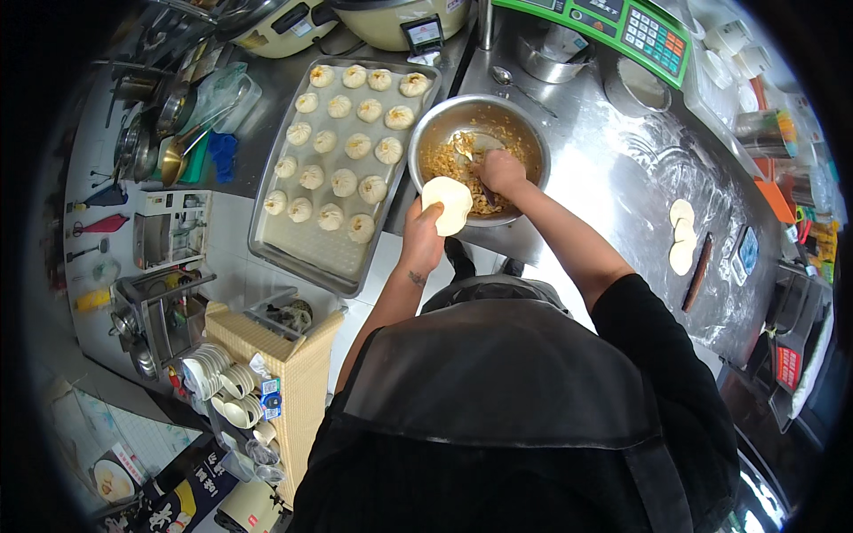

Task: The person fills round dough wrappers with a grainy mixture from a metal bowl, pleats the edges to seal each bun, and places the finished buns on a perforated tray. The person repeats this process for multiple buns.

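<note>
My left hand [421, 240] is closed on a round, flat dough wrapper [447, 206], with the thumb lying across it. The wrapper is held at the near left rim of a steel mixing bowl [542, 147]. Inside the bowl is crumbly brown filling [442, 156]. My right hand [503, 172] reaches into the bowl, its fingers closed round a spoon-like utensil [486, 192] that is mostly hidden by the hand. Left of the bowl lies a metal tray [302, 253] bearing rows of pleated buns [344, 183]; its near end has bare liner.
Flat dough wrappers [681, 249] overlap on the floured steel counter [613, 213] at right, beside a dark rolling pin [698, 272] and a small blue-topped device [745, 255]. A green scale [613, 27], a steel pot [551, 60] and a spoon [503, 76] sit farther back.
</note>
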